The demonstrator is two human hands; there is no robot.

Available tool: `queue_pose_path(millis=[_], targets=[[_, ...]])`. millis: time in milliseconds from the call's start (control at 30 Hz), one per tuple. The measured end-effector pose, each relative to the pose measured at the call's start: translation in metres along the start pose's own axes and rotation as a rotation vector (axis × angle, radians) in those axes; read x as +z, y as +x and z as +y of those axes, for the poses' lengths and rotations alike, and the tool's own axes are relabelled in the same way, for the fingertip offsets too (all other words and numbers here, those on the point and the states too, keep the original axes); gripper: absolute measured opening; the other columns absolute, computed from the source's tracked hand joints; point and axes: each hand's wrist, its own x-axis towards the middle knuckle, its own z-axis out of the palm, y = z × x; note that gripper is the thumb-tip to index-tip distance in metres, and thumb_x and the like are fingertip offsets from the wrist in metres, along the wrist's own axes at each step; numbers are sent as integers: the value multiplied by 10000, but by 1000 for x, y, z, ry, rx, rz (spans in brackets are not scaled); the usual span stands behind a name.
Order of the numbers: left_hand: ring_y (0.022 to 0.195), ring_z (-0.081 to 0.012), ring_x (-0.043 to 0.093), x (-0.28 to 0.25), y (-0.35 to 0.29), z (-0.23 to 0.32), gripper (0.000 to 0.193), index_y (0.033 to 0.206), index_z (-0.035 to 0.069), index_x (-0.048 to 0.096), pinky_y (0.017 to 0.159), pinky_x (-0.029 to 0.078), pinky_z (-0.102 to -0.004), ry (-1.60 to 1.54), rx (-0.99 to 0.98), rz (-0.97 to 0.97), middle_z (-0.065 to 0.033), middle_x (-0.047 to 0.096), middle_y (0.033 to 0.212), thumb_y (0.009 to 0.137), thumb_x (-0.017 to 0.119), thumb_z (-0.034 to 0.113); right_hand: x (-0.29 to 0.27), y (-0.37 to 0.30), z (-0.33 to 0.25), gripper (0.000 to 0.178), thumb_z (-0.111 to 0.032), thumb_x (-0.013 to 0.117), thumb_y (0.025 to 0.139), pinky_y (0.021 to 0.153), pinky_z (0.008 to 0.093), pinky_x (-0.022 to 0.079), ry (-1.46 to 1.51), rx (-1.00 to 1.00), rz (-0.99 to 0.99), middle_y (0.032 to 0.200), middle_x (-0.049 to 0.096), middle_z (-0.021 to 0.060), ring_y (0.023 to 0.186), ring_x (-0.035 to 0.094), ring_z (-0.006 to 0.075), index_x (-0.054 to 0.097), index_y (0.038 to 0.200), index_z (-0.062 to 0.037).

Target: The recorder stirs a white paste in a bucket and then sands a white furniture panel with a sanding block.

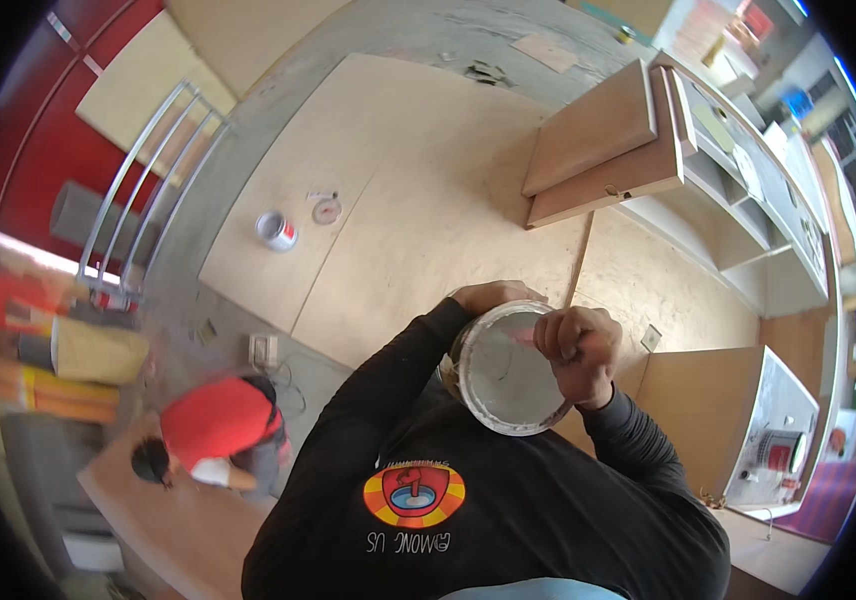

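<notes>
Close against my chest is a round white bucket (511,400), its mouth turned up and its rim smeared with pale residue. Whitish, paint-like matter (503,375) coats the inside. My left arm reaches around it, and my left hand (498,294) grips it at the far rim, fingers partly hidden behind the wall. Over the right part of the mouth, my right hand (580,350) is closed in a fist. A blurred pinkish shape shows beside its fingers inside the bucket; I cannot tell what it is.
Wooden boards (428,180) cover the floor ahead, with an open can (276,231) and a round lid (327,211) on them. Right stands a cabinet frame (728,190) with leaning panels (598,140). A person in red (218,425) crouches at left, near a metal rack (153,180).
</notes>
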Motion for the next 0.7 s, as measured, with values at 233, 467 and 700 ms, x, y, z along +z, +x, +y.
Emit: queue_pose_path(millis=[233, 467, 700], targets=[[992, -327, 638, -174, 34, -3, 266, 1101, -27, 669, 853, 515, -383, -193, -139, 170, -188, 667, 1081, 874, 623, 105, -39, 125, 52, 772, -784, 372, 852, 399, 279, 308, 212, 185, 97, 509, 366, 21, 415, 349, 120, 361, 564, -68], [906, -216, 650, -344, 128, 57, 351, 1047, -18, 675, 850, 488, -329, -208, -164, 187, -111, 703, 968, 966, 471, 257, -105, 318, 134, 786, -764, 279, 922, 479, 297, 351, 84, -268, -14, 527, 412, 61, 458, 394, 181, 314, 543, -77], [822, -139, 638, -484, 227, 112, 284, 958, 11, 665, 716, 498, -326, -167, -165, 207, -72, 699, 907, 930, 548, 268, -191, 482, 192, 756, -724, 279, 947, 453, 295, 278, 118, -125, 102, 496, 397, 45, 448, 340, 153, 332, 542, -88]])
